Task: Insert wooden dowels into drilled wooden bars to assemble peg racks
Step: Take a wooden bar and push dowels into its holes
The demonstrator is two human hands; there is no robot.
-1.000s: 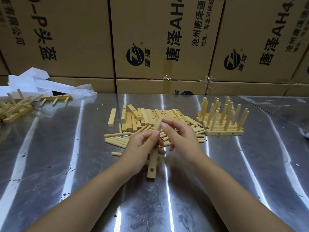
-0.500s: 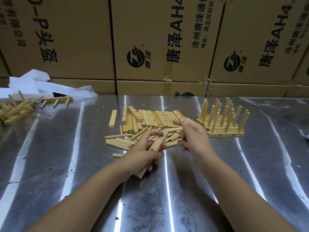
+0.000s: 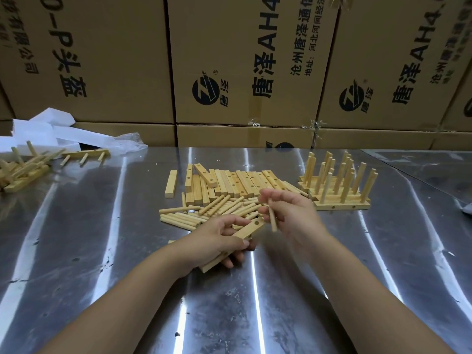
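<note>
My left hand (image 3: 219, 238) grips a drilled wooden bar (image 3: 249, 231) that lies slanted just above the metal table, one hole showing near its upper right end. My right hand (image 3: 288, 215) pinches a thin wooden dowel (image 3: 272, 221), held nearly upright, its lower tip just right of the bar's end. Behind the hands lie loose dowels (image 3: 204, 213) and a row of drilled bars (image 3: 229, 185). Finished peg racks (image 3: 339, 190) with dowels standing up are stacked at the right.
The shiny metal table (image 3: 102, 251) carries more assembled racks (image 3: 23, 169) and one single rack (image 3: 86, 155) at the far left, beside white foam pieces (image 3: 46, 131). Printed cardboard boxes (image 3: 242, 60) wall off the back edge.
The left hand has tilted the bar from nearly upright to slanted. The right hand went back to the dowel pile and has come away pinching a dowel, now beside the bar's end.
</note>
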